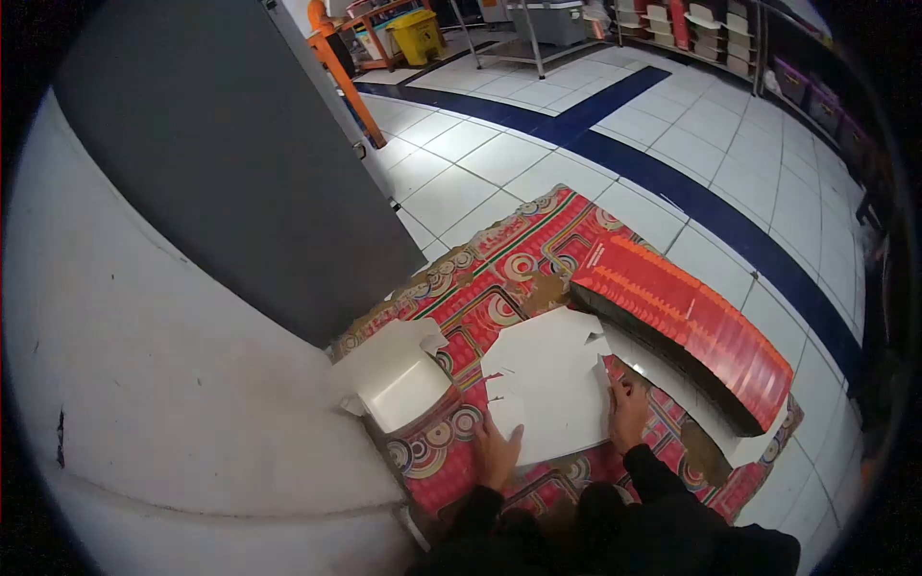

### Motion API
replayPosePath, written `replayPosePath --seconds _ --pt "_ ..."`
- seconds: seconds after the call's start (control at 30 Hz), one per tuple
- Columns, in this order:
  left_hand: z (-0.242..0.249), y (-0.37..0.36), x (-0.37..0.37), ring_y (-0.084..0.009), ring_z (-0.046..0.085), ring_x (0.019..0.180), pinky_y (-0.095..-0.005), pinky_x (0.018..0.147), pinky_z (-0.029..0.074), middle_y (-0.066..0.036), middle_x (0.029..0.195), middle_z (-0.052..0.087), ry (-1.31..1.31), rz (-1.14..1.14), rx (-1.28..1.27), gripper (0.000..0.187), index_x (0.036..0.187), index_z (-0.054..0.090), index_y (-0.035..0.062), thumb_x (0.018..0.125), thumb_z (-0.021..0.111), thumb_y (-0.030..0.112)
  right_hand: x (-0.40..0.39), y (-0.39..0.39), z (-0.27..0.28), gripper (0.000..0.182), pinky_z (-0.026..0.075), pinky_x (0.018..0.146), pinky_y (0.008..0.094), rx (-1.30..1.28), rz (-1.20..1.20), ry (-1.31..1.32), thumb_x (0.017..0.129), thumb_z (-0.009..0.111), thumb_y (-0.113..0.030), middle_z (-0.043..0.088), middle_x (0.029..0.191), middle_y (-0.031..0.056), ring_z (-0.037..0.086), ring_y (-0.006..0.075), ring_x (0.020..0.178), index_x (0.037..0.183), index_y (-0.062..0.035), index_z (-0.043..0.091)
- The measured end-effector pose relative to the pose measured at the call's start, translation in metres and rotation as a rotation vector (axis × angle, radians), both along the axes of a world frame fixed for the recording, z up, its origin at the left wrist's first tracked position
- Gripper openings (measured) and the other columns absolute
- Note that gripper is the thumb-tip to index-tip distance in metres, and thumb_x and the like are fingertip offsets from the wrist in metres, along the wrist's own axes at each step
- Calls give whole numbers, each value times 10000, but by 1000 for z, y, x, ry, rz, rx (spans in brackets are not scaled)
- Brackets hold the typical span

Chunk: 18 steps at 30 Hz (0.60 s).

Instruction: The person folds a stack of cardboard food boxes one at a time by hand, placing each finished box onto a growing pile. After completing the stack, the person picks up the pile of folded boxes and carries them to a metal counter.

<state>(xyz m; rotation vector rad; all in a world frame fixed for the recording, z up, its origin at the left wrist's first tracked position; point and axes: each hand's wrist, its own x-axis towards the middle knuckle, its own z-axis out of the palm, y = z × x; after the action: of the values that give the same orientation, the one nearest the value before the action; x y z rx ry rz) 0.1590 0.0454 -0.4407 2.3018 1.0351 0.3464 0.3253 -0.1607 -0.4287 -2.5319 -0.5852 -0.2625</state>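
Observation:
A flat white cardboard box blank (547,389) with cut flaps lies in front of me on the patterned mat. My left hand (497,453) rests at its near left edge, fingers and thumb spread apart. At the right edge, my right hand (629,413) is closed on a raised side flap of the blank, its fingers bent. Left of the blank sits a folded white box (399,389), open at the top with its lid flap up. To the right stands a long row of stacked red folded cartons (687,326), with white cardboard under it.
The red patterned mat (437,470) is worn at its edges and covers the tiled floor (615,173). A dark grey door panel (230,163) and a white wall (192,384) stand on the left. Farther off are a yellow bin (416,38), a metal-legged table (538,48) and shelves.

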Motion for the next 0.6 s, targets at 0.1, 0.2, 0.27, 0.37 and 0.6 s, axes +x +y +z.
replayPosePath --seconds 0.1,0.2,0.27,0.37,0.6 --pt "-1 -2 4 -437 454 1191 -529 1003 387 -282 1271 466 -41 37 169 791 1382 437 -46 846 705 470 14 -4 -10 295 481 829 374 499 64 385 1018 509 -202 635 1060 183 627 282 946 1209 2 604" --pt "4 6 7 -426 441 1204 -540 1005 376 -249 1309 460 -6 -5 61 714 1294 524 -37 850 692 497 22 -2 1 376 466 856 318 761 132 561 1043 473 -245 665 1007 114 608 202 926 1253 47 583" --pt "17 10 6 -392 524 1101 -506 978 405 -214 1219 550 -25 27 138 594 1186 591 -19 848 710 455 31 -4 -7 354 472 764 283 749 106 601 1031 495 -234 648 942 47 577 125 844 1232 42 590" --pt "18 23 7 -372 637 909 -437 892 469 -219 999 661 -79 -54 -220 429 1140 587 -9 855 723 280 30 -16 3 323 438 576 263 585 79 756 1015 519 -232 614 884 12 520 77 692 1227 -2 599" --pt "29 -2 15 -427 606 1054 -473 913 479 -248 1151 619 -200 -268 -60 449 1301 502 -29 865 585 36 -9 -11 -4 706 533 824 448 136 271 500 831 694 -284 660 1080 216 678 332 913 1446 -57 430"
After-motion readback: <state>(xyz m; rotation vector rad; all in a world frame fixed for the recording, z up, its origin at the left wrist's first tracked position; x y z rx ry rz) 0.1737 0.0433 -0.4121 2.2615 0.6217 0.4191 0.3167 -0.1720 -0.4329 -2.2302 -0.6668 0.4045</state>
